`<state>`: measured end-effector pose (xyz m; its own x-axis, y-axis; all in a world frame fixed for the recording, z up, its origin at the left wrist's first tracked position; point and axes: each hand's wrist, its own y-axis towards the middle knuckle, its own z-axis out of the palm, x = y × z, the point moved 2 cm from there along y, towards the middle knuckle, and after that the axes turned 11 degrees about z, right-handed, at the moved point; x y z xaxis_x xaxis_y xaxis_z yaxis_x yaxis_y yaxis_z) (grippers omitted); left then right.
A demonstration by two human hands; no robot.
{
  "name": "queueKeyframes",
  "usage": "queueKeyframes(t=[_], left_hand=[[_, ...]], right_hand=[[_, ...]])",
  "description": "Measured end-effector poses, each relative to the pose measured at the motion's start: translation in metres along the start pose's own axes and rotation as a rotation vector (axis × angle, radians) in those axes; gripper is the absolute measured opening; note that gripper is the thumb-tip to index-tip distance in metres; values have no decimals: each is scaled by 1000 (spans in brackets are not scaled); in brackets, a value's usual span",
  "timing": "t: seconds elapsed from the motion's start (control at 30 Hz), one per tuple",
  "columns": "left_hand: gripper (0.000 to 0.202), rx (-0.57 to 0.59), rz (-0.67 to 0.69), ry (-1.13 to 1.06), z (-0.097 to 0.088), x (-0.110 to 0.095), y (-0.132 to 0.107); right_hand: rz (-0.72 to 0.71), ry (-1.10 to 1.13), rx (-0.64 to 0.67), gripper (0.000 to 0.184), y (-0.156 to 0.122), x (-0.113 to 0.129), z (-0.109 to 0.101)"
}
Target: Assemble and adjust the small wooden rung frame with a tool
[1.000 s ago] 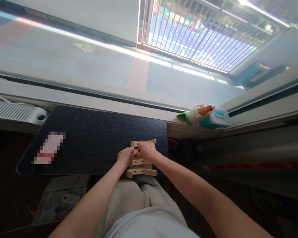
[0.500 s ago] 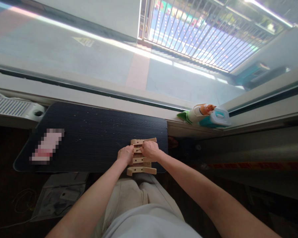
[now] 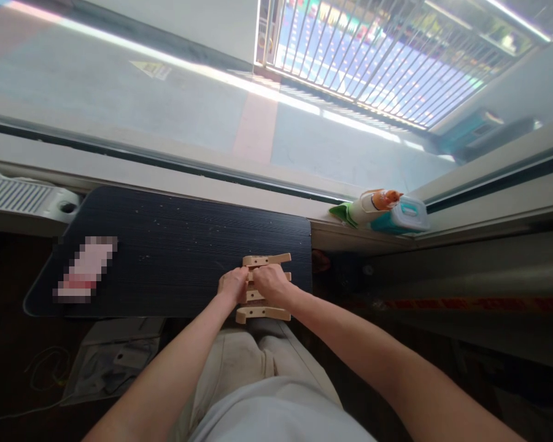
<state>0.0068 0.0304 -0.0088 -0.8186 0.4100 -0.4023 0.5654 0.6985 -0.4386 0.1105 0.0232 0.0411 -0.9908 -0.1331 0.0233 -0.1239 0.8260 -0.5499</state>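
"What am I working on top of?"

"You have a dark table [image 3: 179, 264] before you, finely grained, with rounded corners at your left end."

"Anything lying on it?"

"Toward your left, a pinkish item [image 3: 91, 264], pixelated, so I can't tell you what it is. Pale specks [image 3: 166, 228] are scattered over the half farther from you."

"And to my right?"

"A slatted wooden piece [image 3: 254, 296] with dark holes, well apart from that item. Its closest bar lies along the table edge nearest you."
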Motion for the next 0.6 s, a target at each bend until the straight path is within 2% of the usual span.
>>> queueKeyframes(t=[0.1, 0.17, 0.27, 0.37, 0.47, 0.53, 0.6], left_hand=[[23, 17, -16, 4, -1, -1, 0], [25, 18, -22, 4, 0, -1, 0], [26, 0, -26, 6, 0, -1, -1], [23, -2, -12, 9, 1, -1, -2], [24, 16, -4, 1, 0, -1, -2], [23, 20, -4, -2, 0, 0, -1], [23, 7, -5, 7, 1, 0, 0]], right_hand=[[295, 145, 37, 28, -1, -13, 0], [366, 189, 90, 30, -4, -19, -3], [260, 141, 78, 24, -9, -19, -13], [7, 6, -26, 21, -12, -9, -18], [-194, -113, -82, 25, -11, 2, -15], [-196, -114, -71, 25, -9, 6, -9], [-92, -36, -46, 24, -7, 4, -3]])
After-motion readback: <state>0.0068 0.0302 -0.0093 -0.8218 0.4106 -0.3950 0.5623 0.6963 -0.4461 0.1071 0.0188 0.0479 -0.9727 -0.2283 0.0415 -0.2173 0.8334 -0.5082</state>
